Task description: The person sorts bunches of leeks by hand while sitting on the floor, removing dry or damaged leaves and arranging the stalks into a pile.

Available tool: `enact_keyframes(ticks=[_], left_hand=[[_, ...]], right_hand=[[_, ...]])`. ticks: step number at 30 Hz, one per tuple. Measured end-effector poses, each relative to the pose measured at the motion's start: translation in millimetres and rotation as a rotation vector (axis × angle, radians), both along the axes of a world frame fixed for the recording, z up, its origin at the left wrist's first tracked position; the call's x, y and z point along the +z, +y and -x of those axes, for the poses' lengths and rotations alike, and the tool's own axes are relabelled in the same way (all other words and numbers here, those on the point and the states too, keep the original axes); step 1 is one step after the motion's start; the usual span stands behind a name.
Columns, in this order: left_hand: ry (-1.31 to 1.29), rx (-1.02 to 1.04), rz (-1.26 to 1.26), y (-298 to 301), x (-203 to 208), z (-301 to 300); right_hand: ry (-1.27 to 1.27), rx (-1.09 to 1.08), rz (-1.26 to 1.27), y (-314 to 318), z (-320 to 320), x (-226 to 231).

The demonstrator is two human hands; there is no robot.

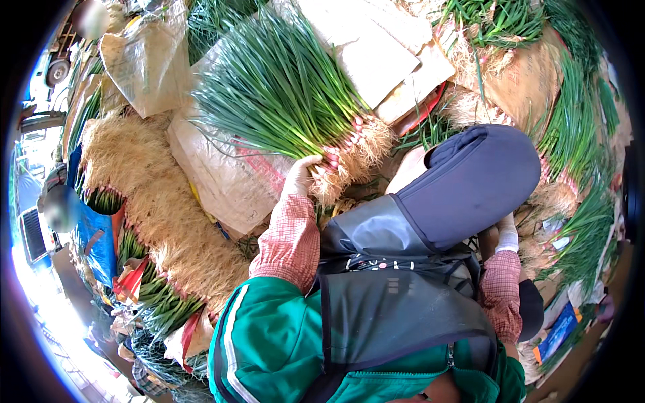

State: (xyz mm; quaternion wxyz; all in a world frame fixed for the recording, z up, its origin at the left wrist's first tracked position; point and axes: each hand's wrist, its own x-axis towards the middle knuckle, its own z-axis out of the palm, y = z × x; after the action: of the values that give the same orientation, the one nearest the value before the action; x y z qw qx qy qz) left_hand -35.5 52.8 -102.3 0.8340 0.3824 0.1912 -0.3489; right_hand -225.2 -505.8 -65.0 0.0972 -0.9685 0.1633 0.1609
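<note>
A wide fan of spring onions (282, 94) lies on sacking in front of me. Its green leaves point to the upper left, and its pinkish bulbs and pale roots lie towards my knee. My left hand (300, 176), in a whitish glove with a checked sleeve cover, grips the near edge of this bunch by the bulbs. Part of its fingers is hidden under the stems. My right hand (507, 235), in a white glove, is low beside my raised knee (477, 181). The knee hides its fingers, so what they hold, if anything, cannot be seen.
A long row of onion bundles, roots outward (154, 181), runs along the left. More spring onions (574, 127) line the right side, with another bunch (497, 27) at the far right. Pale sacks (363, 33) cover the ground ahead. A blue plastic sheet (97, 242) hangs at the left.
</note>
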Motion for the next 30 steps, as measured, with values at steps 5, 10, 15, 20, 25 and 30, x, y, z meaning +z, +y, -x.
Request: enact_keyframes(ticks=[5, 10, 15, 20, 25, 30], left_hand=[[-0.032, 0.188, -0.391, -2.0, 46.8, -6.6], [-0.160, 0.515, -1.080, -6.8, -10.4, -20.4], [-0.141, -0.016, -1.257, 39.5, -22.7, -23.4], [-0.077, -0.103, -1.481, 49.6, -45.2, -8.2], [-0.102, 0.040, -1.228, 68.3, -46.7, 5.0], [-1.131, 0.092, -1.796, -4.5, 70.4, -41.4]], right_hand=[[0.065, -0.152, -0.046, 26.1, -16.6, -1.3], [0.104, -0.203, -0.064, 40.1, -27.7, -2.9], [0.135, -0.227, -0.066, 41.4, -29.2, -6.7], [0.155, -0.229, -0.073, 45.9, -36.2, -14.1], [0.159, -0.186, -0.080, 60.3, -44.9, -17.6], [0.081, -0.152, -0.024, 48.6, -31.0, -18.9]])
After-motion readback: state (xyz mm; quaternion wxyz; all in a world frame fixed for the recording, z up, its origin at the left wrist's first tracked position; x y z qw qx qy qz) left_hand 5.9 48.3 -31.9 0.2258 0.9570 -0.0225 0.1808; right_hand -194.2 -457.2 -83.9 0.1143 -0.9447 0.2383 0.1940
